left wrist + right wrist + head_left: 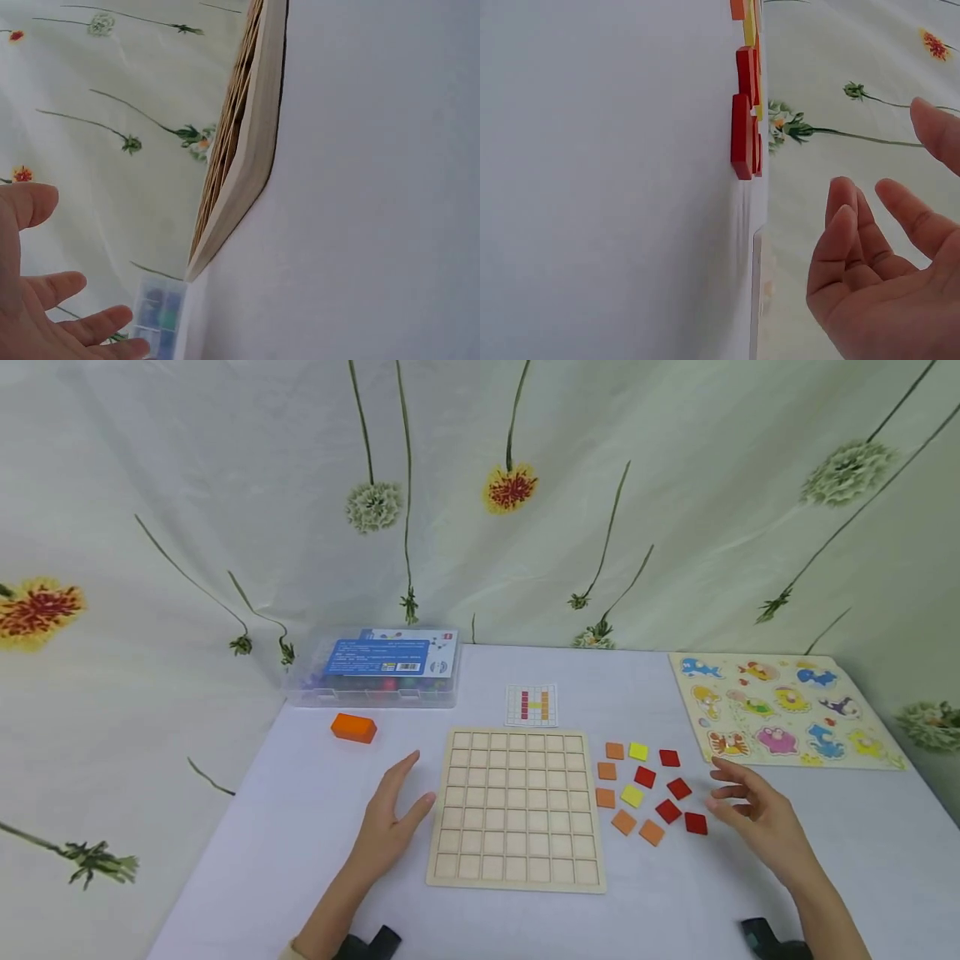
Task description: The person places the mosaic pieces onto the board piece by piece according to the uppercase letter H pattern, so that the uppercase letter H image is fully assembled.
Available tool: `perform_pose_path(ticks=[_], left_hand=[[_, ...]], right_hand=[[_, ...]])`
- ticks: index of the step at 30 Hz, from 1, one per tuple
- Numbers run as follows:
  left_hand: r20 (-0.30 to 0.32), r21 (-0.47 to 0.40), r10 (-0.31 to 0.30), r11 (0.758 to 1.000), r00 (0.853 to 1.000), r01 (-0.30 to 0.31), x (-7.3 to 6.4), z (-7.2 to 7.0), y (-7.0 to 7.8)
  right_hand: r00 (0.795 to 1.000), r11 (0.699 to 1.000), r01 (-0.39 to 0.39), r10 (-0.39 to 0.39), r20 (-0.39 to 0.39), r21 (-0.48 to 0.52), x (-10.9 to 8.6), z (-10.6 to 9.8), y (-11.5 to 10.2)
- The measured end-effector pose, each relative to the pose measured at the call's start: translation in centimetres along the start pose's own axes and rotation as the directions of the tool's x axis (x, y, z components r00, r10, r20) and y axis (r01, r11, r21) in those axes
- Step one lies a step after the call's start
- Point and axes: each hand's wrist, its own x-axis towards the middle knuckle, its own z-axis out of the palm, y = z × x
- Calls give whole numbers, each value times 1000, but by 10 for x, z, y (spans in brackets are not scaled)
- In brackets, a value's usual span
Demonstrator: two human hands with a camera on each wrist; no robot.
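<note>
A wooden grid board [517, 888] with bare square cells lies in the middle of the table. Just left of it is my left hand [390, 827], fingers spread, holding nothing. To the board's right lie several loose square tiles: orange ones [624, 822], two yellow ones [632, 795] and red ones [669, 812]. Beside the red tiles hovers my right hand [768, 827], its fingers loosely bent around nothing. In the right wrist view, a red tile [742, 139] stands out at the table's surface, apart from the fingers. Behind the board lies a small pattern card [532, 705] with coloured squares.
A clear plastic case [375, 693] with a blue label stands at the back left, an orange block [353, 727] in front of it. At the back right lies an animal puzzle board [787, 710]. A flowered cloth [465, 527] hangs behind the white table.
</note>
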Motion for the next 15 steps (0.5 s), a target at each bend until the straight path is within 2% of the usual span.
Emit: perform_pose_path(ticks=[5,11,15], left_hand=[[14,-35,-44,998,999,45,0,5,-8],[17,-30,-61,998,998,61,-1,10,-17],[19,11,-46,999,999,46,-2,14,-23]], right_hand=[[992,996,-86,86,87,0,-1,-2,9],[982,995,-103,102,160,-3,-1,-1,19],[978,995,-104,104,182,-12,-2,3,23]])
